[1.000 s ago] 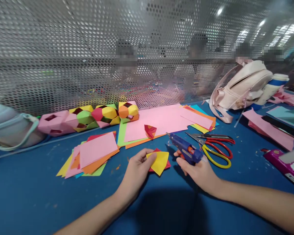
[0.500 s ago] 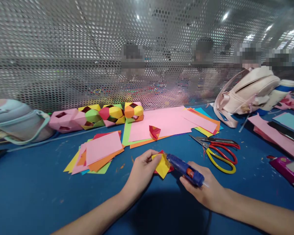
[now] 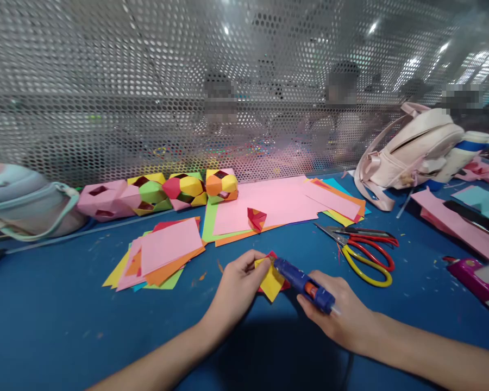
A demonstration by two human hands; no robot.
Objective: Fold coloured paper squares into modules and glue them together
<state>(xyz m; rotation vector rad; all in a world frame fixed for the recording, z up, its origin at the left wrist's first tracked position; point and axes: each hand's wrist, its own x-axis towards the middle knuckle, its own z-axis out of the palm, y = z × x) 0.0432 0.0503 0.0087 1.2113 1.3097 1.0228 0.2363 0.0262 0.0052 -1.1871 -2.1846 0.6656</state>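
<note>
In the head view my left hand pinches a folded paper piece, yellow on top with red showing behind it. My right hand is wrapped round a blue hot glue gun, whose nozzle meets the upper edge of the folded piece. A glue stick pokes out of the gun's back end, and its cord trails down over the table. Beyond my hands, a small red folded paper piece sits on large pink sheets. To the right lie scissors with red and yellow handles.
Several folded-paper modules stand in a row along the perforated metal screen. A stack of coloured paper lies left of my hands. A pale bag is far left; a light pink backpack, bottle and purple case are right.
The glue gun's nozzle has shifted slightly left along the paper's upper edge, and the yellow paper has tilted a little. Both hands keep their hold.
</note>
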